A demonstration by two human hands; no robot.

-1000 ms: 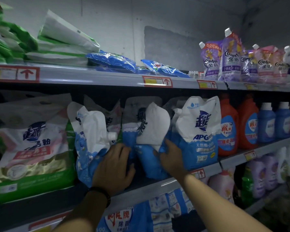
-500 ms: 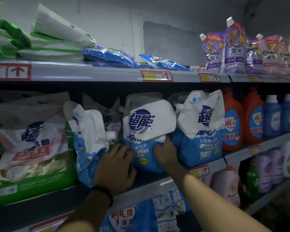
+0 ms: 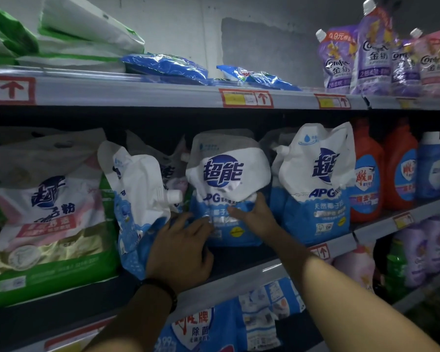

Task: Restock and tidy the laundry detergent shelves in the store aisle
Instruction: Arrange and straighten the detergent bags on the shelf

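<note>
The middle pouch (image 3: pixel 229 194) stands on the middle shelf (image 3: pixel 239 273), between a slumped pouch (image 3: pixel 140 199) and an upright one (image 3: pixel 315 189). The right grip (image 3: pixel 254 217) clasps its right flank, thumb across the front. The left grip (image 3: pixel 181 247) lies flat and released, fingers spread at its lower left corner. Let go before its base settles, the soft pouch will probably sag forward off the edge, and a leftward shove could topple the leaning neighbour.

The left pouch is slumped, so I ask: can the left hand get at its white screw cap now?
Probably yes. The left hand rests on the slumped blue-and-white plastic pouch, and its white screw cap juts out just above it, nothing between. The right hand grips the upright blue-and-white pouch beside it.
</note>
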